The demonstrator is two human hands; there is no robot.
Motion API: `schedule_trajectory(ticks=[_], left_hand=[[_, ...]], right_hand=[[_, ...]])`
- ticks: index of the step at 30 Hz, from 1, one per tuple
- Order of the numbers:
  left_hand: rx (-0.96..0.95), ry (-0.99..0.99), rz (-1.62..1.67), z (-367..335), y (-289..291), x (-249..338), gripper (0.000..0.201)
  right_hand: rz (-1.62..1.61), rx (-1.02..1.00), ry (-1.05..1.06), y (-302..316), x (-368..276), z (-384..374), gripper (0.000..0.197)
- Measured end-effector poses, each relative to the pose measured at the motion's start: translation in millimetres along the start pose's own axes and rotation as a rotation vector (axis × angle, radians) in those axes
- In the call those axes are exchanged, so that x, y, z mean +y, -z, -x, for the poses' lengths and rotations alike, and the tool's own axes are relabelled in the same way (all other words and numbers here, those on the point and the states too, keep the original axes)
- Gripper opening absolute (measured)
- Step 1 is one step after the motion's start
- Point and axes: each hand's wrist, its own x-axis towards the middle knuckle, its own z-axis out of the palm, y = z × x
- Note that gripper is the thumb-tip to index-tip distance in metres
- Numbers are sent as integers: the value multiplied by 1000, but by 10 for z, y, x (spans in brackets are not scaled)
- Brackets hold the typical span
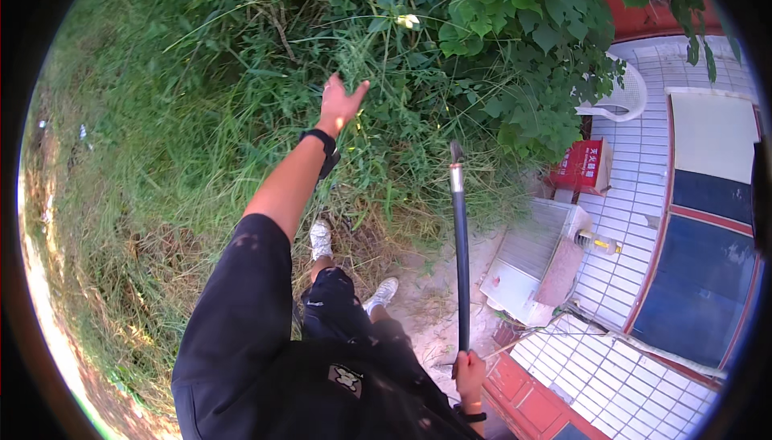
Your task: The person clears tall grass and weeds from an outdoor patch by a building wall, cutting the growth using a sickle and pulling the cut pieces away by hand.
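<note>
Black-shafted pole tool (460,259) in the closed right hand (469,374), left hand (341,107) spread at the weeds (265,138)

The right hand's fingers are wrapped fully around the tool's near end. From there its shaft runs away from the body to a silver metal collar (456,176) and a small dark head at the vegetation's edge. Left of the tool's head and farther out, the left hand has its thumb and fingers spread wide, gripping nothing visible; I cannot tell whether they touch any stems. Left of the shaft are 2 white shoes (320,239). Beyond the tool's head hangs a broad-leaved vine (515,18). Right of the tool are a white box-shaped unit (527,251) with a ribbed panel, a plastic bottle (601,243) and a red box (583,166); farther right stands a white-tiled wall (635,191).
</note>
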Motion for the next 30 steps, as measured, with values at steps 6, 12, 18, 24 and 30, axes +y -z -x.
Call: schedule_trajectory(ticks=[6,12,18,24,30], left_hand=[[-86,723,-43,-283,-1405,139,109],[-520,299,276,-555,-1416,-1325,24],[-253,590,844,130,-1179,-478,62],[-48,475,392,617,-237,-721,61],[-93,288,202,1006,51,-1281,22]], right_hand=[[-22,164,-118,-93,-11,328,33],[34,33,-28,-189,-84,172,33],[231,25,-2,-39,-298,-11,32],[254,-65,148,-158,-787,-462,32],[170,-337,315,-631,-2034,-1460,37]])
